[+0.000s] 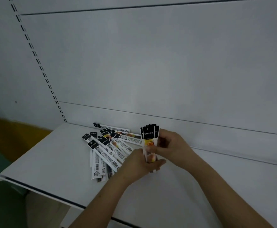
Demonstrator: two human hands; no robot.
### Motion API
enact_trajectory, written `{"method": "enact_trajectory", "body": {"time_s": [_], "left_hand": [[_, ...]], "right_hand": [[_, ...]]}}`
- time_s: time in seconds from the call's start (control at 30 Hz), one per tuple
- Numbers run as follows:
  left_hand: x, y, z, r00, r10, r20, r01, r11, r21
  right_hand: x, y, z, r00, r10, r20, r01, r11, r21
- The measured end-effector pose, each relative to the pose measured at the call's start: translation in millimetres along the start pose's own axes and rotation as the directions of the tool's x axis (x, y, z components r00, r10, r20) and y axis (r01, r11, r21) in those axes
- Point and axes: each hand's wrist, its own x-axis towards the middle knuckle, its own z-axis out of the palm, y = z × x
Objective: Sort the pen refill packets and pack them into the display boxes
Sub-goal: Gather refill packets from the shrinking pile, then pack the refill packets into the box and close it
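Note:
A bunch of pen refill packets (149,137) stands upright between my hands, black tops up, with yellow and orange print on the front one. My left hand (138,163) grips the bunch near its lower end. My right hand (172,146) holds it from the right side, fingers curled round the middle. To the left, a loose pile of several refill packets (106,148) lies fanned out on the white shelf (49,162), white with black tops and barcodes. No display box is in view.
The shelf's back panel (150,71) rises right behind the pile. A slotted upright (35,58) runs down the left. The shelf's front edge (40,190) runs diagonally at the lower left, with yellow and green floor beyond it.

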Motion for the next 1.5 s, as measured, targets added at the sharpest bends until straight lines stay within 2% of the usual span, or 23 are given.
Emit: {"method": "enact_trajectory", "body": {"time_s": [0.07,0.17,0.27,0.33,0.4,0.47,0.57,0.67,0.73,0.8,0.9,1.03,1.27,1.37,1.5], "left_hand": [[0,2,0,1.000,0.016,0.027,-0.016,1.000,-0.022],[-1,7,-3,0.996,0.063,0.063,-0.062,0.998,-0.018],[-1,9,0,0.991,0.107,0.080,-0.115,0.988,0.104],[2,6,8,0.990,0.139,0.029,-0.141,0.978,0.155],[7,9,21,0.978,0.208,-0.015,-0.205,0.970,0.130],[14,18,43,0.955,0.296,0.016,-0.296,0.948,0.114],[19,52,86,0.896,0.410,0.169,-0.425,0.903,0.062],[15,90,138,0.799,0.497,0.339,-0.527,0.850,-0.005],[10,113,173,0.736,0.545,0.401,-0.578,0.815,-0.047],[3,133,206,0.700,0.577,0.421,-0.597,0.796,-0.100],[-8,166,248,0.682,0.614,0.396,-0.602,0.780,-0.171],[-20,218,297,0.701,0.664,0.261,-0.628,0.747,-0.218],[5,322,373,0.675,0.738,0.007,-0.737,0.674,-0.053],[28,363,401,0.716,0.698,0.008,-0.698,0.715,0.034],[53,398,416,0.836,0.540,0.098,-0.548,0.809,0.214]], "right_hand": [[-1,-4,-4,0.993,0.052,0.102,-0.053,0.999,0.008],[0,-14,-11,0.985,0.065,0.157,-0.041,0.988,-0.150],[-6,-26,-33,0.998,0.050,0.037,-0.044,0.990,-0.135],[-20,-34,-58,0.994,0.064,-0.094,-0.070,0.995,-0.065],[-41,-39,-88,0.971,0.096,-0.217,-0.105,0.994,-0.031],[-71,-38,-115,0.935,0.137,-0.328,-0.160,0.986,-0.045],[-130,-37,-147,0.836,0.181,-0.518,-0.256,0.964,-0.075],[-192,-48,-168,0.703,0.168,-0.691,-0.350,0.928,-0.130],[-228,-56,-181,0.607,0.136,-0.783,-0.391,0.909,-0.145],[-263,-63,-195,0.499,0.111,-0.859,-0.413,0.902,-0.123],[-314,-74,-219,0.337,0.057,-0.940,-0.424,0.900,-0.098],[-369,-82,-257,0.211,-0.002,-0.978,-0.309,0.949,-0.069],[-414,-47,-356,0.166,-0.020,-0.986,-0.080,0.996,-0.033],[-408,-28,-396,0.204,-0.039,-0.978,-0.038,0.998,-0.048],[-389,-9,-438,0.250,0.039,-0.968,0.039,0.998,0.050]]}}
